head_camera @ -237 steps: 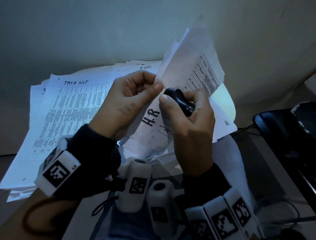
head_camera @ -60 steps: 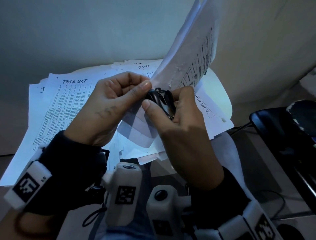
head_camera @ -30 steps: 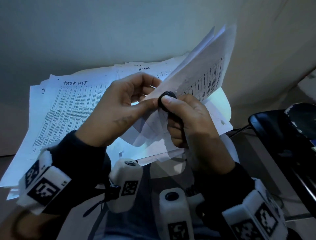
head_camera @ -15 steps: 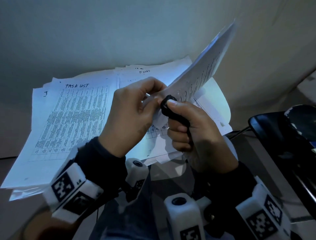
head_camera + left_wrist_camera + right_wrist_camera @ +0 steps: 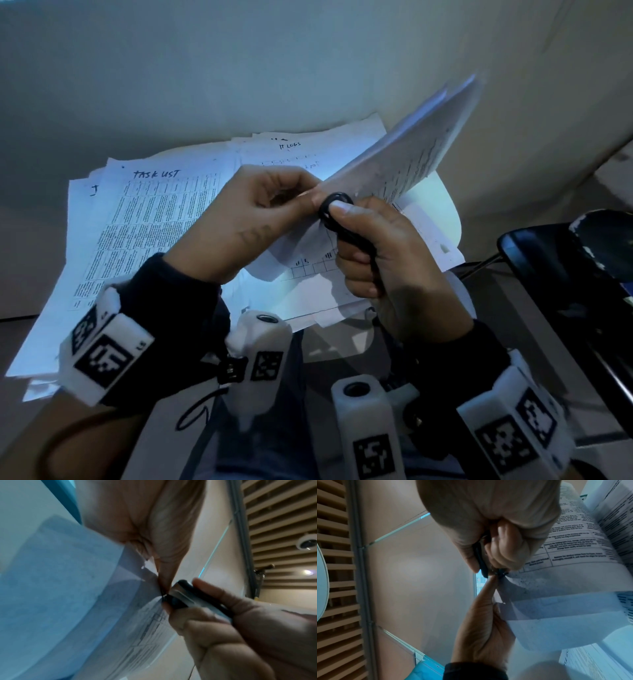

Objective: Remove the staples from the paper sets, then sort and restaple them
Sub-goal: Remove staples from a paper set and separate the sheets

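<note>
A stapled paper set [image 5: 407, 161] is held up in the air at the middle of the head view, its sheets fanning up to the right. My left hand [image 5: 260, 212] pinches its corner between thumb and fingers. My right hand [image 5: 376, 253] grips a black staple remover [image 5: 337, 209], thumb on top, with its jaws closed against that same corner. The left wrist view shows the staple remover [image 5: 181, 599] biting the paper set [image 5: 130, 626] right at my left fingertips. In the right wrist view the staple remover [image 5: 482, 561] shows between my fingers. The staple itself is hidden.
More printed paper sets [image 5: 147, 226] lie spread on the white table [image 5: 442, 209] behind my hands, headed "TASK LIST" and "IT LOGS". A black chair [image 5: 561, 274] stands at the right. A wall rises just behind the table.
The raised paper set has swung and tilted between frames while both hands stayed on its corner. My right hand turned the staple remover so that the thumb now presses on top.
</note>
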`<state>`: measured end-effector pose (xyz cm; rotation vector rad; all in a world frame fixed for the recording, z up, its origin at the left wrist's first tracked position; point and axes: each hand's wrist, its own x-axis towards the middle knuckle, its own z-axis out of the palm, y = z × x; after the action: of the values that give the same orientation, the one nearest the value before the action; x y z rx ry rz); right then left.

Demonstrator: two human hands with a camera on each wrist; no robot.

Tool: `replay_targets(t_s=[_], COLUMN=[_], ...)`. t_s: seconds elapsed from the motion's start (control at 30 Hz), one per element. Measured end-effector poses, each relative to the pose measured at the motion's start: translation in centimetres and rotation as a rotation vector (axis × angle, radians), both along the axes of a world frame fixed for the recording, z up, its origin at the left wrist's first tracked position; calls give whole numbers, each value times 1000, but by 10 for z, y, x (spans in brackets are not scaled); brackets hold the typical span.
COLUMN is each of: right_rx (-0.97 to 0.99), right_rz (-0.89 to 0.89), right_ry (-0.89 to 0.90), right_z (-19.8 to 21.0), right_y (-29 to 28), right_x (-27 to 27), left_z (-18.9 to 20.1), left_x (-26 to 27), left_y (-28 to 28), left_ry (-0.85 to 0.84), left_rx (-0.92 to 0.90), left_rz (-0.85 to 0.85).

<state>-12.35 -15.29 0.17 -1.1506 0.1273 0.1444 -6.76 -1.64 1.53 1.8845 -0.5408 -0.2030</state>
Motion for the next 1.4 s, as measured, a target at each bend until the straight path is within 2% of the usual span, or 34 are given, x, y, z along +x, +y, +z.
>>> replay_targets(t_s=[0.2,0.33,0.47,0.53,0.57,0.63,0.7,0.77,0.9,0.97,1.07,1.13,1.23,1.3,1.4], right_rx=[27,19,-35,-180,-317,-694,-1043,-1304,-1575,-1632,-1570,-1366,-1034,-832,-581], right_rz=[-48,-90,-122,-170,-206,-245,-201,-138,-138,-146,-105,-152,-221,-152,131], right_ry=[-29,-67,-54,-24,-18,-43,-54,-38,-66,-72,-26,-46,-197,-249,-342], right_z=[-5,-10,-17,-26,-33,-48,-63,-76,-97,-102,-100,-84,-40,-11,19], right_y=[5,13,2,-12,-19,-34,-43,-45,-48,-50,-53,-61,-76,-85,-94], right_x=[1,-5,-2,8,15,28,38,43,52,55,55,55,66,81,103], left_z=[-3,-6,-4,-3,-2,1,5,8,17,21,27,32,42,50,63], left_x=[0,5,10,13,14,17,18,21,28,30,31,32,34,35,35], left_y=[-6,-3,6,9,10,12,13,14,19,22,27,30,35,40,47], left_ry=[-30,-131,-176,-187,-189,-186,-184,-219,-312,-336,-350,-357,-318,-291,-202], left_rx=[-21,42,88,85,80,62,62,99,210,267,301,305,289,279,235], left_rz=[101,263,302,324,331,331,319,330,345,334,315,290,210,128,-7])
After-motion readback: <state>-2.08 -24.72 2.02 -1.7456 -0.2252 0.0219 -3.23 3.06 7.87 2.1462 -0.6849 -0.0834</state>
